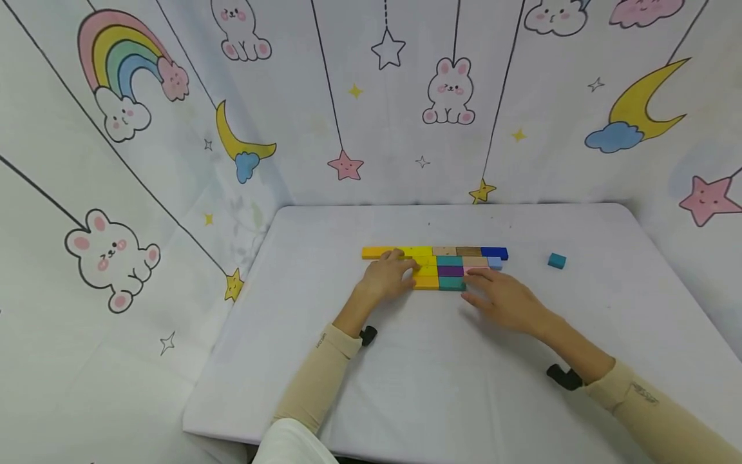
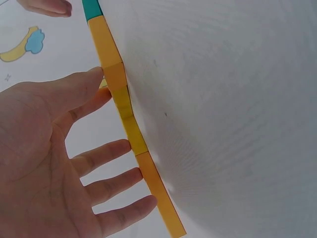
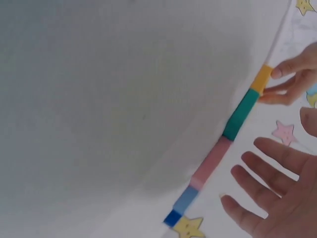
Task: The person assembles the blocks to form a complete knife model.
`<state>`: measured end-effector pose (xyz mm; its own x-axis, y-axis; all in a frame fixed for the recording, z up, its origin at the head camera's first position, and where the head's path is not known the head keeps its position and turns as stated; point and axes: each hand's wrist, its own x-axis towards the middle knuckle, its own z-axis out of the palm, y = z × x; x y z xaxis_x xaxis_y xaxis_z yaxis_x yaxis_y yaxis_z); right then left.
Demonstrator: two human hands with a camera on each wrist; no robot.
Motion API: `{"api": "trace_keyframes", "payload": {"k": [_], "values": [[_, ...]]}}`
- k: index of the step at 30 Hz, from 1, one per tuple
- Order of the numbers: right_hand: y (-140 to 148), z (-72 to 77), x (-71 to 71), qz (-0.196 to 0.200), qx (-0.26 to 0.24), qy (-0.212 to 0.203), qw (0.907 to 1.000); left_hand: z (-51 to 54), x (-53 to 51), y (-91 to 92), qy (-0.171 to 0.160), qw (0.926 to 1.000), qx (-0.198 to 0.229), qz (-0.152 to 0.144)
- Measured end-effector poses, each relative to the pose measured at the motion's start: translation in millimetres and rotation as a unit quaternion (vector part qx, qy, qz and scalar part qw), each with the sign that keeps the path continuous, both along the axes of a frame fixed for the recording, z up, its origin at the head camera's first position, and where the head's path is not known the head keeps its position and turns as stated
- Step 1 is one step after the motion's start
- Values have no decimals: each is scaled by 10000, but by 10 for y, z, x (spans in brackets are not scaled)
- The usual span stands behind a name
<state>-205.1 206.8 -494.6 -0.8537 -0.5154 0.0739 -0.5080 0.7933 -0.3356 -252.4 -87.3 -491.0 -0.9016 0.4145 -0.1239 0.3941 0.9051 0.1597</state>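
Note:
Coloured wooden blocks lie in several rows, fitted edge to edge. The back row runs from an orange block (image 1: pixel 372 253) to a dark blue block (image 1: pixel 494 252). Purple (image 1: pixel 449 271) and teal (image 1: pixel 451 283) blocks sit in the shorter front rows. At the left end, my left hand (image 1: pixel 385 277) touches the orange and yellow blocks (image 2: pixel 137 135) with its fingertips and thumb, fingers spread. My right hand (image 1: pixel 507 301) hovers by the right end, partly covering a pink block (image 3: pixel 211 162); its fingers are extended and hold nothing.
A single teal block (image 1: pixel 557 260) lies apart, right of the rows. All of it rests on a white cloth-covered table (image 1: pixel 417 374). Behind and at the sides hang white sheets (image 1: pixel 394 129) printed with rabbits, stars and moons.

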Motion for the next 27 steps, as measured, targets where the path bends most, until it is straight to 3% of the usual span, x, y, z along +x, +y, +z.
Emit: {"api": "trace_keyframes", "payload": {"k": [7,17,27], "values": [[308,133,-88,-770,-296,-261,9963,-11,-4,-6,-29,10000,87,-28],[663,125,-262,-1124,-286,-109,9932,-42,-16,-15,21,10000,37,-10],[986,98,-419,-1345,200,-236,9904,-37,-6,-18,41,9999,86,-31]]}}
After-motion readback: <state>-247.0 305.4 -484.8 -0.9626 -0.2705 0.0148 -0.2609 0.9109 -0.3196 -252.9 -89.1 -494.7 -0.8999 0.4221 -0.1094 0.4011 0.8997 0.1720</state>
